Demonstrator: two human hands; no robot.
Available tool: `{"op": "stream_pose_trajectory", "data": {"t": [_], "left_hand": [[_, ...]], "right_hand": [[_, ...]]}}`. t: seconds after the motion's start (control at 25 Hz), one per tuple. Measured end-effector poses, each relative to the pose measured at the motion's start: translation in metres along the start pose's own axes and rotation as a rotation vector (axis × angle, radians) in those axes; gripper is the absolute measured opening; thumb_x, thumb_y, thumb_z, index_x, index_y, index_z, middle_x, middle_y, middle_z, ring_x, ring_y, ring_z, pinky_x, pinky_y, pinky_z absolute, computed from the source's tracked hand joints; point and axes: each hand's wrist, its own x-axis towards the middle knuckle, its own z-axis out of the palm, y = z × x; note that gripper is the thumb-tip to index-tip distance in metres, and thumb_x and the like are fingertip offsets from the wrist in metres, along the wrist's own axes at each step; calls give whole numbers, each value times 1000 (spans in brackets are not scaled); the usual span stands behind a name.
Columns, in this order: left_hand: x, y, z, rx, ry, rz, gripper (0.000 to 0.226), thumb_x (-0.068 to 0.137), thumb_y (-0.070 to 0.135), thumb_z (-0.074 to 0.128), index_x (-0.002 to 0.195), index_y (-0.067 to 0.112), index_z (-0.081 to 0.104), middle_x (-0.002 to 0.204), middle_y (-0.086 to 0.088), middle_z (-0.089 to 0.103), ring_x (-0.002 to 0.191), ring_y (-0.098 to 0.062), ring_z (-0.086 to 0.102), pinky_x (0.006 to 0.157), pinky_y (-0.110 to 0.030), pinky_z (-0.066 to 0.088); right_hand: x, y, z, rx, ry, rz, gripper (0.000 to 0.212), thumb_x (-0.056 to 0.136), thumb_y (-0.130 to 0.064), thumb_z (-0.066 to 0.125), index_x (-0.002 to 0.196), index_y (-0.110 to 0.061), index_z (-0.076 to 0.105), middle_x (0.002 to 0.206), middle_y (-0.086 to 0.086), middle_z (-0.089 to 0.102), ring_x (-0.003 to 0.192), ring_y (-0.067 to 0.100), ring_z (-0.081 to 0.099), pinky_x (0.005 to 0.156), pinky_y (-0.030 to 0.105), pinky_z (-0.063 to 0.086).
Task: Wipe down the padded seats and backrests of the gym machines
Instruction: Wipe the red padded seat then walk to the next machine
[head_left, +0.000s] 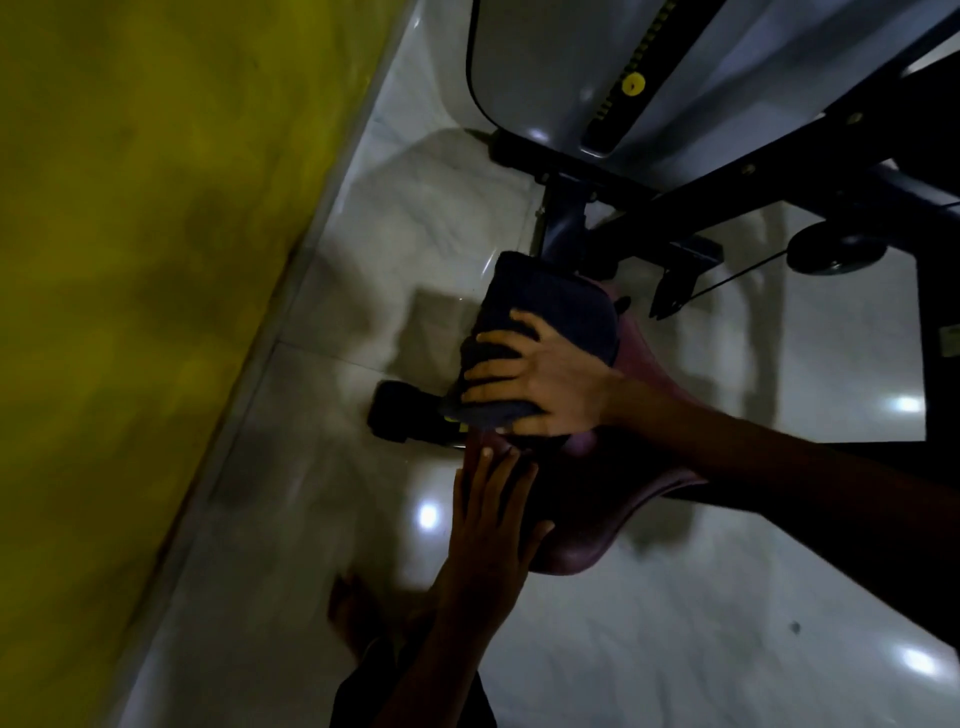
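A maroon padded seat (576, 553) of a gym machine sits low in the middle of the view. A folded dark blue cloth (550, 306) lies over its far end. My right hand (535, 384) reaches in from the right and presses down on the cloth with spread fingers. My left hand (493, 514) comes up from below, its fingers straight, and touches the seat's near edge just under the cloth. My right forearm and the cloth hide much of the seat.
The machine's black frame (639, 208) and a grey shield with a yellow pin (634, 83) stand behind the seat. A pulley (836, 252) sits to the right, a black roller (400, 415) to the left. A yellow wall (130, 260) borders the glossy tiled floor (363, 218). My bare foot (353, 613) is below.
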Motion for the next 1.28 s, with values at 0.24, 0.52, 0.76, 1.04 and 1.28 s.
{"op": "stream_pose_trajectory", "data": {"t": [0.24, 0.52, 0.76, 1.04, 1.28], "left_hand": [[8, -6, -8, -124, 12, 41, 48, 99, 47, 34, 137, 17, 40, 147, -1, 34, 141, -26, 25, 109, -46, 28], [29, -13, -28, -321, 82, -75, 42, 102, 36, 26, 119, 12, 56, 135, -4, 49, 118, -18, 48, 94, -33, 40], [140, -40, -47, -266, -97, 169, 40, 95, 19, 36, 128, 4, 54, 140, -13, 48, 126, -26, 46, 106, -41, 36], [217, -50, -44, -494, -347, 25, 45, 85, 10, 33, 118, -4, 60, 128, -20, 57, 120, -19, 51, 101, -8, 33], [213, -53, -53, -255, -339, 184, 42, 86, 14, 39, 116, -6, 62, 121, -22, 61, 114, -31, 58, 99, -26, 42]], "right_hand": [[-17, 44, -5, 159, 158, 1033, 75, 78, -78, 24, 144, -43, 31, 154, -7, 28, 136, 31, 26, 103, 52, 27], [-57, -101, 38, -45, 258, 883, 67, 81, -62, 34, 143, -37, 35, 150, 1, 35, 122, 36, 35, 89, 51, 28], [-110, -69, 36, -133, 174, 828, 70, 79, -68, 35, 143, -42, 29, 150, -5, 36, 122, 33, 37, 88, 44, 25], [11, -104, 11, 195, 274, 1413, 66, 85, -55, 47, 147, -37, 28, 156, 1, 24, 136, 38, 21, 102, 62, 23], [-43, -148, 45, -121, 198, 614, 66, 75, -57, 41, 136, -34, 47, 145, -1, 45, 121, 34, 35, 87, 49, 31]]}}
